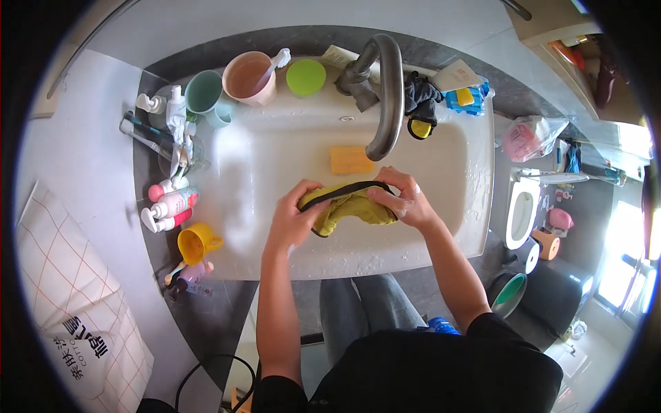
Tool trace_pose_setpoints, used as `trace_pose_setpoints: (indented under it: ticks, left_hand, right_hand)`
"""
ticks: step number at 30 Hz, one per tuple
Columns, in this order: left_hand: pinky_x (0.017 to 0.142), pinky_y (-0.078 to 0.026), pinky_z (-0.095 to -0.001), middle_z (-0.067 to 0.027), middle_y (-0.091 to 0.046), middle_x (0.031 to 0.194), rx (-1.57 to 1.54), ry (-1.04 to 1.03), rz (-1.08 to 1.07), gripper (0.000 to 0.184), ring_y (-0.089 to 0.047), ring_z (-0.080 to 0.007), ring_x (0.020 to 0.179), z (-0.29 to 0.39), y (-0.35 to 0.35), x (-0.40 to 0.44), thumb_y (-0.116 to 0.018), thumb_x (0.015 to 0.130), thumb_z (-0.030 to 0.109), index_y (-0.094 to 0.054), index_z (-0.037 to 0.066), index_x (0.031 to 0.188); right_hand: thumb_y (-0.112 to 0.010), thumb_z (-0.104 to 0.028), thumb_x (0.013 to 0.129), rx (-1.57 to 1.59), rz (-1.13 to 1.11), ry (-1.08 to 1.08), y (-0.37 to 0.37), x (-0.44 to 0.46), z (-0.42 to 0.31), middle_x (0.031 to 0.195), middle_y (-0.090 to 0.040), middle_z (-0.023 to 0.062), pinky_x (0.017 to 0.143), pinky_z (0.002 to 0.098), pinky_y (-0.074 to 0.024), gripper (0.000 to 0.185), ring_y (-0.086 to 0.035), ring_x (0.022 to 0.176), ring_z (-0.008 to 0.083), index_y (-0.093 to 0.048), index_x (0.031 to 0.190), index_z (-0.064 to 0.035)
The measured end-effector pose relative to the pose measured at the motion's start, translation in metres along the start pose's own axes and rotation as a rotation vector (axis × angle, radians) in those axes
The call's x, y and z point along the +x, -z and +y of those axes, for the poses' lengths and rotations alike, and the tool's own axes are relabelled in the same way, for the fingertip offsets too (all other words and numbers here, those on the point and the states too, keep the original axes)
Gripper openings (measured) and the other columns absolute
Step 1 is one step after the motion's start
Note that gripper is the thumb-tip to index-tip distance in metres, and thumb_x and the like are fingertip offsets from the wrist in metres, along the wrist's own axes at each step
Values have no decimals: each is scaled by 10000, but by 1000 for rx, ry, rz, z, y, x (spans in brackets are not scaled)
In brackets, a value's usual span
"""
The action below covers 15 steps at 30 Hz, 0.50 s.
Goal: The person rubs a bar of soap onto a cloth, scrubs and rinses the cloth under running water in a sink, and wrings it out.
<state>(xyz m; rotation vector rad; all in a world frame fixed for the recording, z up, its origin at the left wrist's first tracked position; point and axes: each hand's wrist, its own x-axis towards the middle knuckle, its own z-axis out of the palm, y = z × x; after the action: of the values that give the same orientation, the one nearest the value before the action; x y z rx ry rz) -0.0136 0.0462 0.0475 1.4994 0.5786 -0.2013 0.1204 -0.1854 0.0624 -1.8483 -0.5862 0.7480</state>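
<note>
As both forearms reach over the sink (pixel 241 256), a yellow-green cloth item (pixel 354 206) hangs between two hands, on the person's side of the faucet (pixel 390 89).
The left hand (pixel 292 212) pinches its left end, fingers curled; the right hand (pixel 407 199), suds on it, angles inward, clamping the other end, thumb in front. An orange block (pixel 351 160) lies left of the faucet's spout.

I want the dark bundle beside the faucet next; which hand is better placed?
Probably the right hand: it is nearer the dark bundle, which lies right of the faucet. The left hand is farther; both grip the yellow cloth.
</note>
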Motion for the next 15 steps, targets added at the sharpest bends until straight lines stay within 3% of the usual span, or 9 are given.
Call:
trace_pose_setpoints:
  ticks: [5,7,9,11,15]
  left_hand:
    - [761,-503,-267,-67,-709,967,219,-77,74,133,-639,-139,825,-11,8,-4,-741,926,48,-720,-24,1035]
    - [754,-508,-269,-100,-714,932,208,-475,287,160,-646,-168,783,-16,7,-1,-743,913,20,-746,-22,1068]
    - [758,-516,-270,-103,-721,930,231,-428,279,184,-661,-178,787,-9,11,-6,-745,905,4,-749,-19,1087]
    - [762,-525,-272,-107,-728,929,251,-382,268,210,-677,-187,791,-3,14,-9,-747,896,-13,-752,-17,1106]
    - [763,-536,-271,-97,-745,968,241,-335,253,201,-698,-159,852,3,20,-14,-743,897,-24,-747,-6,1097]
  right_hand:
    - [-751,-175,945,-23,-90,-177,0,-2,-14,893,-729,114,721,319,-522,254,-654,784,152,-724,1100,25]
    - [-757,-173,942,-46,-130,-171,2,-2,-20,877,-725,107,683,322,-511,236,-645,739,164,-732,1072,22]
    - [-764,-172,939,-70,-166,-165,4,1,-22,862,-722,100,645,324,-499,219,-636,695,175,-740,1044,19]
    - [-773,-163,927,-250,-192,141,9,8,-21,742,-646,64,673,362,-480,177,-598,702,216,-755,970,7]
    - [-778,-137,899,-349,-168,297,18,12,-35,744,-569,80,727,393,-464,146,-570,761,261,-749,892,7]
